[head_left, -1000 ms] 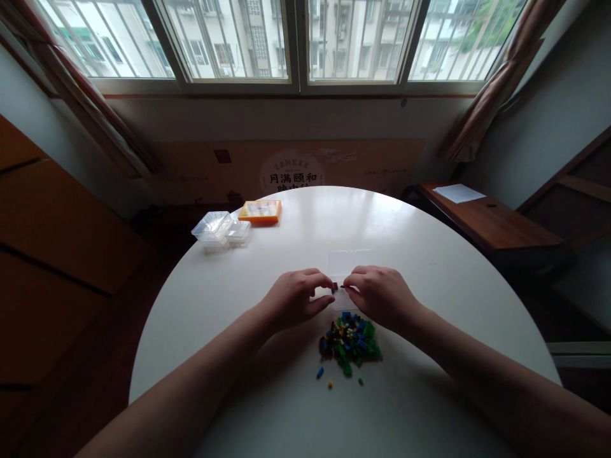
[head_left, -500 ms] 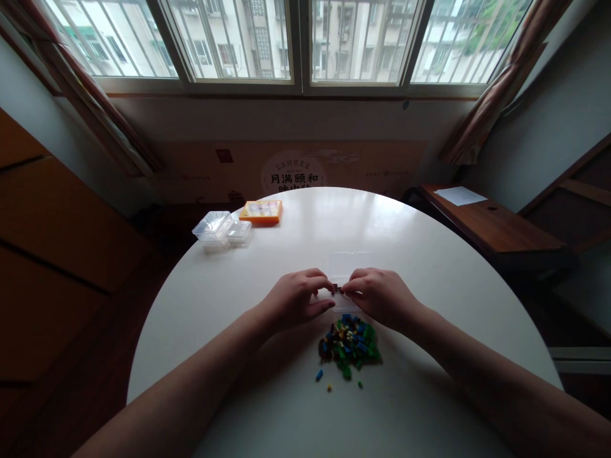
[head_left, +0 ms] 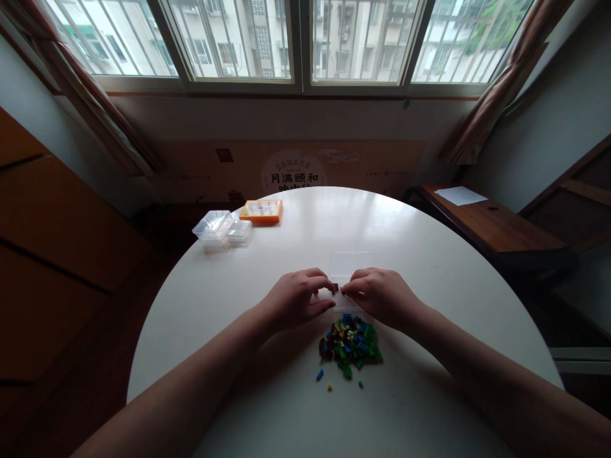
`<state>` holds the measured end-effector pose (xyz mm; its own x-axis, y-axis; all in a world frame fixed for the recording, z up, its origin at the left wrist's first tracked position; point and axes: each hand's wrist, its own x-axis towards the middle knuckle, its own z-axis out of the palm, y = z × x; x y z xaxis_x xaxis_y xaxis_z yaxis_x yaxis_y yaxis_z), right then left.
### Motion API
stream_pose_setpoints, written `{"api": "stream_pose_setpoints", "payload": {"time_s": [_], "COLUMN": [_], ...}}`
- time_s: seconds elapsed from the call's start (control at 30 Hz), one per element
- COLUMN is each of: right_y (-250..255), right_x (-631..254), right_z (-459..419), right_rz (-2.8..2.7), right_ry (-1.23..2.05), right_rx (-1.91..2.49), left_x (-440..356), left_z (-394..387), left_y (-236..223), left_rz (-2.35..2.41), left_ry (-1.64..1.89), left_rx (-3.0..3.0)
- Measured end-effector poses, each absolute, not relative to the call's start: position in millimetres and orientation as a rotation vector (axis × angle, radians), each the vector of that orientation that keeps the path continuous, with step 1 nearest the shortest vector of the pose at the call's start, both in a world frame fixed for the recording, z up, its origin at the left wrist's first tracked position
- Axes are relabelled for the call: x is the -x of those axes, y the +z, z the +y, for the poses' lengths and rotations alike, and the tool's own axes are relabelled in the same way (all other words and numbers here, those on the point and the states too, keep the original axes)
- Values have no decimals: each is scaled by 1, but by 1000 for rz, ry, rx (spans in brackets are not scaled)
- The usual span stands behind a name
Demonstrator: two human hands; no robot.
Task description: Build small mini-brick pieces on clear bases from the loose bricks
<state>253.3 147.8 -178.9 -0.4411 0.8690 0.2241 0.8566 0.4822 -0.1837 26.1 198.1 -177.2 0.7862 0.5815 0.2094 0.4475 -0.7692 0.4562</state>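
Observation:
My left hand (head_left: 301, 294) rests at the left edge of a clear plastic case (head_left: 352, 264) lying on the table. Its thumb and index finger are apart, and the index fingertip touches a small dark brown toy brick (head_left: 336, 287). Across from it, my right hand (head_left: 377, 292) has its fingers pinched on another tiny dark brick (head_left: 342, 291), mostly hidden by the fingertips. Just nearer to me lies a pile of small toy bricks (head_left: 351, 346) in blue, green, yellow and brown. A blue brick (head_left: 319, 375), a yellow piece (head_left: 329, 387) and a green piece (head_left: 361, 384) lie apart from it.
The white round table (head_left: 210, 305) fills the middle. At its far left edge stand clear plastic boxes (head_left: 212, 228) and an orange box (head_left: 261, 212). A wooden desk (head_left: 515, 226) with a paper sheet (head_left: 461, 195) stands to the right, beyond the table.
A slightly wider gap shows between the two small dark bricks at my fingertips. Both hands are almost where they were; the pile lies unchanged.

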Motion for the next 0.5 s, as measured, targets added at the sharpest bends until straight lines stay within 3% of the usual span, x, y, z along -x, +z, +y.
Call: {"api": "stream_pose_setpoints", "payload": {"time_s": [0.5], "right_y": [-187], "right_x": [-251], "right_z": [155], "right_rz": [-2345], "right_ry": [162], "right_rx": [1514], "left_x": [-27], "left_z": [197], "left_y": [-176], "left_rz": [777], "left_ry": [496], "left_rx": [-2585]}}
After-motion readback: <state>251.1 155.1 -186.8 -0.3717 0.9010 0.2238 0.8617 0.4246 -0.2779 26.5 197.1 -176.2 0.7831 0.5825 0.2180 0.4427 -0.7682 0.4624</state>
